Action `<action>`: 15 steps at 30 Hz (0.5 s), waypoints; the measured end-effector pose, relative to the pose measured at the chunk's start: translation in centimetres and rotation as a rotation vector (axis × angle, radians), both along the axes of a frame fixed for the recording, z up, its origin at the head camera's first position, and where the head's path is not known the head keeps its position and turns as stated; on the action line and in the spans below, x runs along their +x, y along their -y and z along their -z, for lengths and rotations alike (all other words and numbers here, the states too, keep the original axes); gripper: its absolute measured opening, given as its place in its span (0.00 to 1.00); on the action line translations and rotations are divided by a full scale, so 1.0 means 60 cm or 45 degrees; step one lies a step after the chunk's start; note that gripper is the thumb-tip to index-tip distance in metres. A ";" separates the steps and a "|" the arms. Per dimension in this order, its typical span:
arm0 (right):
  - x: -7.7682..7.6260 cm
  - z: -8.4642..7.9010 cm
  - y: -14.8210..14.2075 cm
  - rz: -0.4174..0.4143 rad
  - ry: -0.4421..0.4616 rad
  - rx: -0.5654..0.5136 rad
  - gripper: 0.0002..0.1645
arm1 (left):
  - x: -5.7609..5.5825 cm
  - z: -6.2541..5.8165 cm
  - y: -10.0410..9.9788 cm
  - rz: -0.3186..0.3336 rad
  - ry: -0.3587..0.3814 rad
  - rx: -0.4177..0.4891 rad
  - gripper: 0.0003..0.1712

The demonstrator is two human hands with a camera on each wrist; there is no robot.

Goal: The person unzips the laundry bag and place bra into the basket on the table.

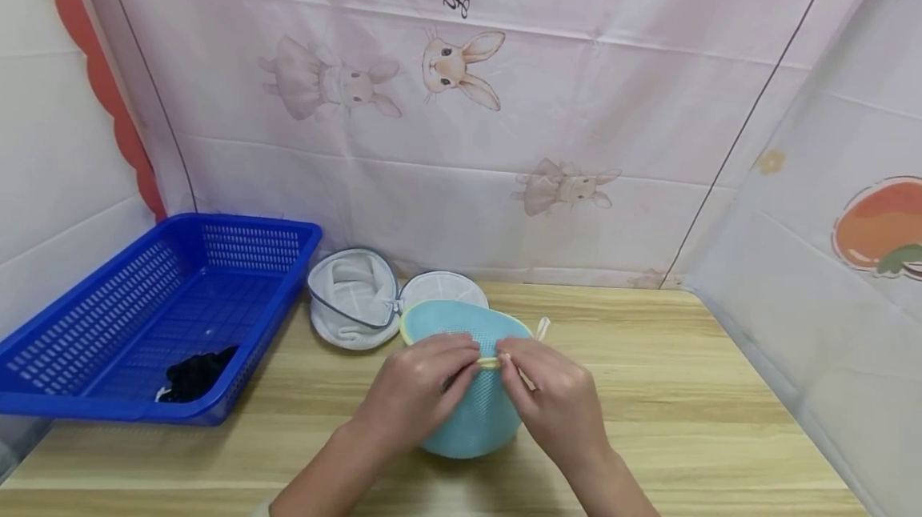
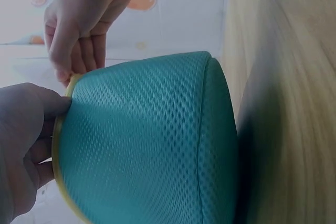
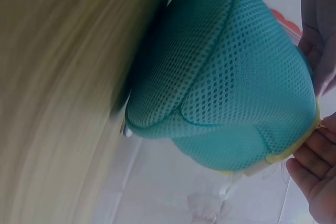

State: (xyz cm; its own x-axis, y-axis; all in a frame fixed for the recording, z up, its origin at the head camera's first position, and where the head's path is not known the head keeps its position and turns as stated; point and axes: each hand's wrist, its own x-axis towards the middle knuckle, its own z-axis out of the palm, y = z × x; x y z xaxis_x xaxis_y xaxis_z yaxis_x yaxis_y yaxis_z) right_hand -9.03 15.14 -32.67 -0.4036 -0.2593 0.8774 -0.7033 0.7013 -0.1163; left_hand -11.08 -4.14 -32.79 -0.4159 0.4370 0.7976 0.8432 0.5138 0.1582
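Note:
A light-blue mesh laundry bag [image 1: 464, 429] with yellow edging stands upright on the table in front of me. My left hand [image 1: 421, 385] pinches its yellow-trimmed near rim between thumb and fingers. Close beside it, my right hand [image 1: 560, 393] pinches the same edge; in the right wrist view a tiny piece shows at these fingertips, too small to identify. The bag's mesh side [image 2: 136, 135] bulges below both hands in the left wrist view. A fold runs down the mesh wall [image 3: 247, 87] in the right wrist view. A pale loop [image 1: 543, 329] sticks out at the bag's right.
Behind the bag lies an unzipped white mesh bag [image 1: 353, 333], its round lid [image 1: 446, 285] folded out to the right. On the left stands a blue plastic basket [image 1: 266, 317] holding a black cloth item [image 1: 202, 373]. Printed sheets [image 1: 576, 245] enclose the wooden table [image 1: 648, 453] at the back and sides.

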 end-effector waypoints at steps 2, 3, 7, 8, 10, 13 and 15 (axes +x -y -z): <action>0.002 0.000 0.007 -0.024 -0.019 0.004 0.14 | 0.003 0.000 -0.004 0.015 -0.006 0.000 0.08; 0.003 -0.001 0.009 -0.035 -0.023 0.007 0.15 | 0.004 0.000 -0.006 0.025 -0.015 0.003 0.08; 0.005 -0.001 0.013 -0.059 -0.013 0.010 0.14 | 0.006 0.002 -0.010 0.064 -0.065 0.024 0.07; 0.005 -0.001 0.011 -0.058 -0.009 0.010 0.14 | 0.005 0.003 -0.011 0.070 -0.080 0.030 0.07; 0.003 0.000 0.008 -0.054 -0.001 0.008 0.14 | 0.004 0.003 -0.011 0.075 -0.096 0.033 0.06; 0.001 0.000 0.002 -0.028 0.008 0.011 0.14 | 0.005 0.001 -0.010 0.059 -0.059 0.026 0.05; -0.001 0.000 -0.003 -0.010 0.025 0.008 0.12 | 0.005 0.000 -0.009 0.047 -0.024 0.019 0.05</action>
State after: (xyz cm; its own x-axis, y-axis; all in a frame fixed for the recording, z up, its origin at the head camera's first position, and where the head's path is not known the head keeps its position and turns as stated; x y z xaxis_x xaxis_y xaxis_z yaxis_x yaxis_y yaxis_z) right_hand -9.07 15.29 -32.69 -0.4188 -0.2679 0.8677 -0.7062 0.6968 -0.1257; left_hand -10.75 -3.62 -32.76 -0.3849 0.4398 0.8114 0.8643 0.4803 0.1496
